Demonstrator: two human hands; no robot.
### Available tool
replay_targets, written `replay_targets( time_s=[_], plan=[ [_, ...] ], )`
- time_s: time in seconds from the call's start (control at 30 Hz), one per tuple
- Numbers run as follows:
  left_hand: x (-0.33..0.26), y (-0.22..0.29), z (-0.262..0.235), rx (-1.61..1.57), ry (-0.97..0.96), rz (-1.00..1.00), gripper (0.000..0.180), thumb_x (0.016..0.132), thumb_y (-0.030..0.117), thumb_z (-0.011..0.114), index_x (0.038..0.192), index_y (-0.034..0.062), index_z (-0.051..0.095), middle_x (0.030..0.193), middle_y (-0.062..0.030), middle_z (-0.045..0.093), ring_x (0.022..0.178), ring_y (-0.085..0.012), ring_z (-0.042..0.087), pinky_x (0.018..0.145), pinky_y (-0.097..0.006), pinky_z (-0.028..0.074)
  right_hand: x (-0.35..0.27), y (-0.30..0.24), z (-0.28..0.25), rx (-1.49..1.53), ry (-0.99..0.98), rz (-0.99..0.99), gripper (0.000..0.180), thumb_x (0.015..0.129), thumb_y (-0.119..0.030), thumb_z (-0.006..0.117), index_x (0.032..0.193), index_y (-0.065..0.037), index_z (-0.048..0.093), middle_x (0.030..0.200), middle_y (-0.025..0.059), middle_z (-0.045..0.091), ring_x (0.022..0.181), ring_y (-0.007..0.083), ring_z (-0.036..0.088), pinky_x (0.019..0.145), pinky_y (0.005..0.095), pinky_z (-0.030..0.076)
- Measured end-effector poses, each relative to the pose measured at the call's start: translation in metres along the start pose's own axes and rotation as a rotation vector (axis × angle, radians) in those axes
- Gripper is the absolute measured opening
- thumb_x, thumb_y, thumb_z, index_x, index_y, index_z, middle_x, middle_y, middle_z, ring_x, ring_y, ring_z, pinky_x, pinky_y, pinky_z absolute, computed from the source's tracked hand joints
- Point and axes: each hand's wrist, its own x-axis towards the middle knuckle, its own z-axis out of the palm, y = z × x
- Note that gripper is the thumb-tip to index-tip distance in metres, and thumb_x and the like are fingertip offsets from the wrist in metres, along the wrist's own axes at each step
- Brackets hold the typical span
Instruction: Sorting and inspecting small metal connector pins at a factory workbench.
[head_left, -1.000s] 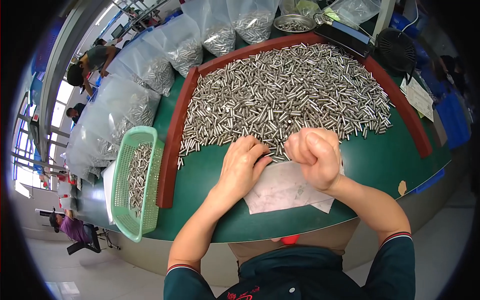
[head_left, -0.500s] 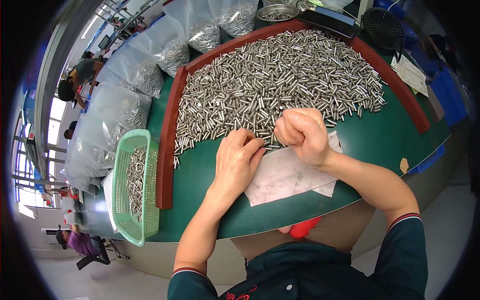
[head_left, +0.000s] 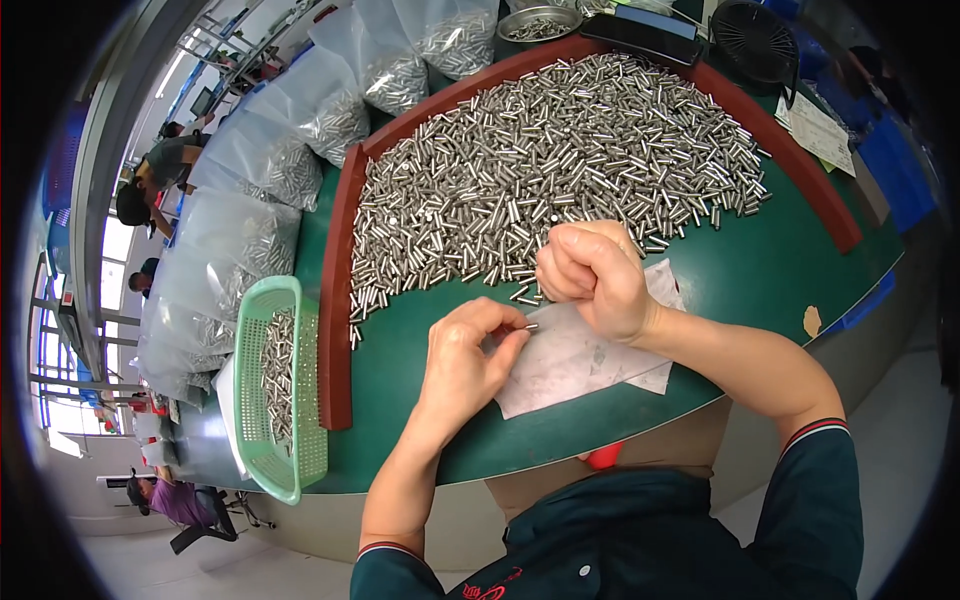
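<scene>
A broad heap of small shiny metal pins [head_left: 560,150] covers the green tabletop in front of me. My left hand [head_left: 468,352] pinches one metal pin [head_left: 531,326] between thumb and forefinger, just short of the heap's near edge. Curled into a fist at that near edge is my right hand [head_left: 598,278]; whatever its fingers hold, if anything, is hidden. Beneath and between the hands lies a smudged white cloth or paper sheet [head_left: 570,368].
A dark red wooden rail [head_left: 338,300] borders the heap. Left of it stands a green plastic basket [head_left: 312,400] holding more pins. Clear bags of pins [head_left: 265,235] line the left side. A metal bowl [head_left: 540,24], a phone [head_left: 640,38] and a black fan [head_left: 752,42] sit behind.
My left hand has drawn back from the heap's edge toward me, with a pin now visible in its fingertips. My right fist stays nearly in place.
</scene>
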Motion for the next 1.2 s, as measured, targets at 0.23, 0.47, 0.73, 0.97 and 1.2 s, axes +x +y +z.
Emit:
replay_targets(
  time_s=[0.23, 0.47, 0.73, 0.97, 1.2],
  plan=[
    [-0.001, -0.002, 0.004, 0.149, -0.056, 0.025, 0.007, 0.062, 0.001, 0.063, 0.065, 0.0024, 0.057, 0.062, -0.0056, 0.052, 0.057, -0.0223, 0.050, 0.053, -0.032, 0.040, -0.004, 0.005, 0.001, 0.170, 0.084, 0.212, 0.038, 0.083, -0.018, 0.037, 0.047, -0.010, 0.027, 0.041, -0.0003, 0.026, 0.039, 0.0088, 0.019, 0.039, 0.0252, 0.017],
    [0.000, -0.004, 0.008, 0.139, -0.061, 0.019, 0.007, 0.062, 0.001, 0.062, 0.064, 0.0033, 0.055, 0.062, -0.0059, 0.052, 0.057, -0.0229, 0.050, 0.054, -0.032, 0.040, -0.007, 0.007, 0.001, 0.166, 0.120, 0.233, 0.039, 0.084, -0.018, 0.036, 0.047, -0.011, 0.027, 0.041, -0.0006, 0.027, 0.039, 0.0087, 0.020, 0.040, 0.0249, 0.018],
    [0.000, -0.004, 0.009, 0.161, -0.067, 0.005, 0.010, 0.062, 0.001, 0.062, 0.062, 0.0031, 0.053, 0.061, -0.0061, 0.052, 0.055, -0.0232, 0.048, 0.053, -0.033, 0.038, -0.008, 0.005, 0.003, 0.157, 0.133, 0.239, 0.039, 0.084, -0.017, 0.036, 0.047, -0.010, 0.027, 0.041, -0.0009, 0.027, 0.039, 0.0087, 0.020, 0.040, 0.0250, 0.018],
    [0.001, -0.002, 0.009, 0.130, -0.069, -0.005, 0.010, 0.063, 0.002, 0.062, 0.062, 0.0026, 0.053, 0.060, -0.0064, 0.051, 0.054, -0.0232, 0.048, 0.053, -0.033, 0.038, -0.015, 0.007, 0.004, 0.124, 0.118, 0.164, 0.037, 0.084, -0.016, 0.036, 0.048, -0.010, 0.027, 0.042, -0.0008, 0.027, 0.041, 0.0087, 0.021, 0.040, 0.0249, 0.018],
    [0.000, -0.003, 0.007, 0.157, -0.073, -0.011, 0.009, 0.063, 0.001, 0.063, 0.063, 0.0011, 0.054, 0.061, -0.0063, 0.053, 0.053, -0.0193, 0.049, 0.050, -0.029, 0.039, -0.015, 0.008, 0.004, 0.156, 0.119, 0.181, 0.037, 0.084, -0.017, 0.036, 0.048, -0.010, 0.027, 0.042, -0.0010, 0.027, 0.040, 0.0085, 0.021, 0.040, 0.0246, 0.018]
  ],
)
